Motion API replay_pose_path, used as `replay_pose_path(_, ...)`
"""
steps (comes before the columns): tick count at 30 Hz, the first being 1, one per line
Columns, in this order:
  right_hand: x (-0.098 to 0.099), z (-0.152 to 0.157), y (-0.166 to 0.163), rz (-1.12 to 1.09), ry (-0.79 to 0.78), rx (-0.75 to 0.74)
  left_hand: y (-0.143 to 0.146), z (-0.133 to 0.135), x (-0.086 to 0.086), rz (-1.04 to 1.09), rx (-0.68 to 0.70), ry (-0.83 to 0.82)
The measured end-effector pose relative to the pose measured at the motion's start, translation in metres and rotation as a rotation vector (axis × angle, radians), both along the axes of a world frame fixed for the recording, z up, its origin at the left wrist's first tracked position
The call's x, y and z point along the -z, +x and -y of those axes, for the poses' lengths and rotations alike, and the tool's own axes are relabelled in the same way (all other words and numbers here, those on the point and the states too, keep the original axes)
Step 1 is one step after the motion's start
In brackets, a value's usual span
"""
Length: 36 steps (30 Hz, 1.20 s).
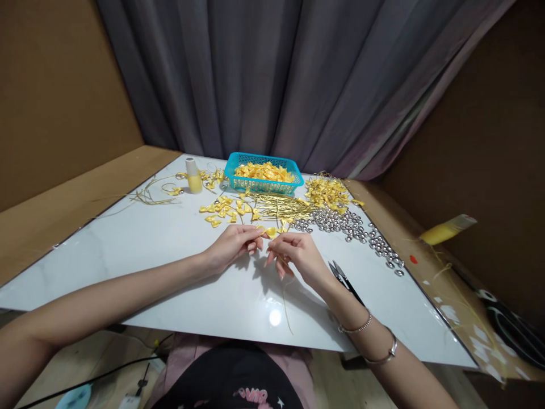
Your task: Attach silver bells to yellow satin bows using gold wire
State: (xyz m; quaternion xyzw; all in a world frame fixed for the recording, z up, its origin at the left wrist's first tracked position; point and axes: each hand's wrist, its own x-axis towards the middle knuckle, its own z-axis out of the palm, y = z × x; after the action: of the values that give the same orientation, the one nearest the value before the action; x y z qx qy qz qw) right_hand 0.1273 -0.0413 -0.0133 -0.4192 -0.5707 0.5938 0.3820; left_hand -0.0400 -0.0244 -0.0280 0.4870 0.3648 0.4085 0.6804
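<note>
My left hand (pixel 233 244) and my right hand (pixel 296 254) meet above the middle of the white table (pixel 140 255), fingers pinched together on a small yellow ribbon bow (pixel 269 231). A thin gold cord (pixel 286 301) hangs from my right hand down to the table's front. Loose yellow bows (pixel 225 210) lie just beyond my hands, beside a bundle of gold wires (pixel 281 207). A blue basket (pixel 264 183) full of yellow bows stands at the back.
Silver beads (pixel 353 227) are strewn to the right, with small black snips (pixel 343 277) near my right wrist. A pile of finished yellow pieces (pixel 327 193) lies right of the basket. A thread spool (pixel 193 176) and gold strands (pixel 147 196) sit at the back left.
</note>
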Motion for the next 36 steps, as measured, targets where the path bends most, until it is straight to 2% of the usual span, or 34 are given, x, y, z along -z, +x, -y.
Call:
replay_pose_path(14, 0.006, 0.01, -0.023, -0.027, 0.029, 0.138, 0.005, 0.008, 0.01, -0.275, -0.162, 0.337)
replay_pose_path(25, 0.014, 0.008, -0.02, -0.019, 0.064, 0.1, 0.009, 0.016, 0.014, -0.397, -0.203, 0.424)
replay_pose_path(30, 0.015, 0.006, -0.019, 0.02, 0.085, 0.094, 0.006, 0.014, 0.014, -0.42, -0.181, 0.479)
replay_pose_path(36, 0.012, 0.003, -0.012, 0.108, 0.128, 0.089, 0.001, 0.001, 0.004, -0.328, -0.114, 0.382)
